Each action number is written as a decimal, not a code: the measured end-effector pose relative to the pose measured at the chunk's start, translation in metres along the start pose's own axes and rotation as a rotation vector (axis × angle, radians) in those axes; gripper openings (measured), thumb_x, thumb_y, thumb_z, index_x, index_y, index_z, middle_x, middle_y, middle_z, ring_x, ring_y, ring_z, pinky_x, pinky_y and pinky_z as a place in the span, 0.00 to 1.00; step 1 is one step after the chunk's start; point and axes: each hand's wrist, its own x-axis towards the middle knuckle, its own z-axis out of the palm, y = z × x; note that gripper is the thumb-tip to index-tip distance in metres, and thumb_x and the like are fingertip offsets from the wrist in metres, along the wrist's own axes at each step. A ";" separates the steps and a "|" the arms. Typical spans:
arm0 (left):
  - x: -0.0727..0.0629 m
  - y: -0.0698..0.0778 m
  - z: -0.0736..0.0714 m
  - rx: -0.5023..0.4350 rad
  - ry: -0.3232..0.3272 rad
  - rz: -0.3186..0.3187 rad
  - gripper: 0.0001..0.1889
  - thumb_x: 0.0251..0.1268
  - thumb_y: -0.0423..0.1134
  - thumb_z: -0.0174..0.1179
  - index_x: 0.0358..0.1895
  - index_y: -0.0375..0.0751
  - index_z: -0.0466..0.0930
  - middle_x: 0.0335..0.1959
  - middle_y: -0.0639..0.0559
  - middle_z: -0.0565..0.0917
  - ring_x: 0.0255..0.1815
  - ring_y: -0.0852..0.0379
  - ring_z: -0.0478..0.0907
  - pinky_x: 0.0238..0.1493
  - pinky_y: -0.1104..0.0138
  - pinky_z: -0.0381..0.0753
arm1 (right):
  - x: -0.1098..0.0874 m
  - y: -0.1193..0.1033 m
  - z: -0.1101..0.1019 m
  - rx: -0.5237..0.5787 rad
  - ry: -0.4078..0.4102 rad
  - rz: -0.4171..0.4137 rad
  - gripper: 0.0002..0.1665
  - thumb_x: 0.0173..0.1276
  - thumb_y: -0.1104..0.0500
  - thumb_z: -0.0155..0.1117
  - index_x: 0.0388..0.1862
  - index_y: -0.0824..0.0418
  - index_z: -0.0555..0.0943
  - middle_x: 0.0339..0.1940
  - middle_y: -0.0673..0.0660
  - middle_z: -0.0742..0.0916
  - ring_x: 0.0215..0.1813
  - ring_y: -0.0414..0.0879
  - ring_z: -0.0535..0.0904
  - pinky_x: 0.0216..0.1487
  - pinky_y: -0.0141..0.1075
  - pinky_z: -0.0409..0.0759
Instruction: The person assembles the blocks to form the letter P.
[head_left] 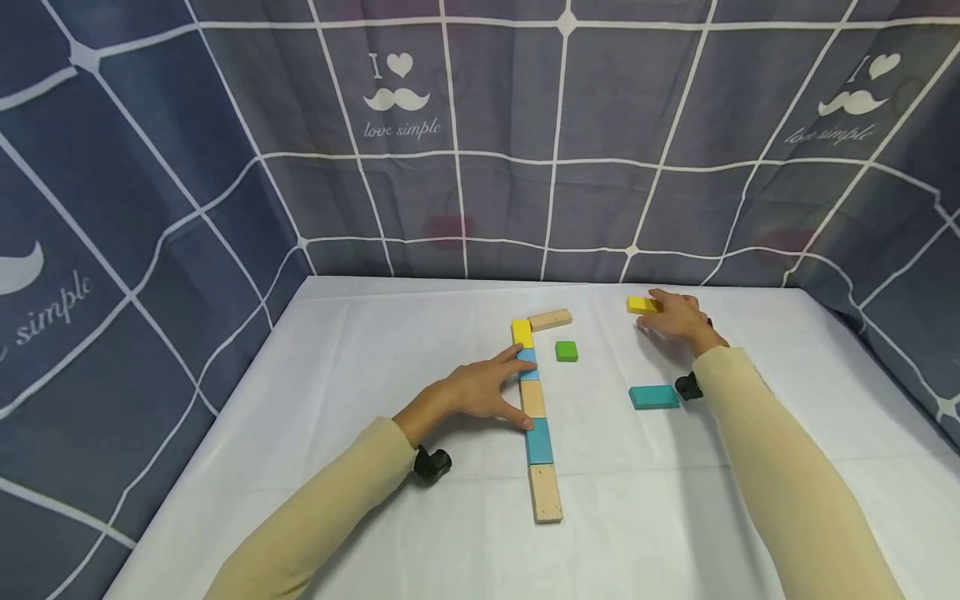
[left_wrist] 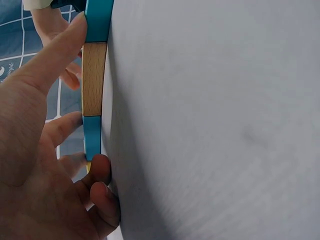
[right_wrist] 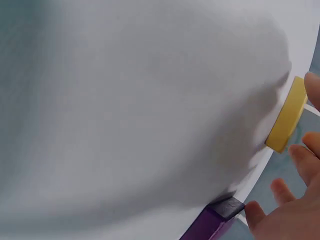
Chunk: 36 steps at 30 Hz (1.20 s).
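A straight row of flat blocks runs away from me across the white cloth: wooden, blue, wooden, light blue and yellow. My left hand (head_left: pixel 482 388) is spread over its left side. The thumb touches the nearer blue block (head_left: pixel 538 442), and the fingertips meet the farther blue block (head_left: pixel 528 364); a plain wooden block (head_left: pixel 532 399) lies between these two. At the back right, my right hand (head_left: pixel 675 317) is at a loose yellow block (head_left: pixel 640 305), thumb and fingers around its right end. In the right wrist view, a purple block (right_wrist: pixel 206 223) sits beside the little finger.
A green block (head_left: pixel 566 351) lies right of the row, with a teal block (head_left: pixel 654 397) farther right. One slanted wooden block (head_left: pixel 551 319) is near the row's far end. The near end is a wooden block (head_left: pixel 545 493). Grey patterned curtains (head_left: pixel 495 200) surround the table.
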 end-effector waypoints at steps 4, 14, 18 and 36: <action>0.001 -0.001 0.001 0.003 0.001 0.001 0.51 0.47 0.71 0.68 0.76 0.63 0.59 0.81 0.57 0.42 0.76 0.50 0.57 0.62 0.46 0.68 | 0.002 -0.002 0.002 -0.018 -0.002 -0.008 0.42 0.71 0.53 0.56 0.76 0.70 0.54 0.71 0.75 0.65 0.70 0.74 0.46 0.65 0.68 0.49; -0.001 0.000 -0.001 0.007 -0.008 -0.002 0.51 0.47 0.71 0.68 0.77 0.62 0.58 0.81 0.56 0.41 0.76 0.49 0.56 0.62 0.45 0.67 | 0.005 -0.002 0.004 -0.070 0.087 -0.026 0.27 0.68 0.66 0.56 0.65 0.75 0.70 0.62 0.74 0.74 0.61 0.70 0.61 0.62 0.64 0.59; -0.002 0.000 -0.001 0.002 -0.010 -0.006 0.51 0.48 0.70 0.68 0.77 0.62 0.58 0.81 0.56 0.41 0.76 0.50 0.57 0.63 0.46 0.67 | 0.008 -0.001 0.004 -0.091 0.086 -0.030 0.26 0.65 0.67 0.57 0.62 0.75 0.73 0.60 0.74 0.76 0.58 0.68 0.64 0.61 0.63 0.61; 0.000 -0.001 0.001 -0.018 -0.007 0.010 0.51 0.48 0.69 0.69 0.77 0.61 0.59 0.81 0.55 0.42 0.77 0.49 0.55 0.66 0.46 0.64 | 0.015 -0.031 0.015 0.044 -0.051 -0.235 0.26 0.63 0.71 0.64 0.61 0.75 0.75 0.61 0.74 0.77 0.62 0.67 0.67 0.69 0.60 0.58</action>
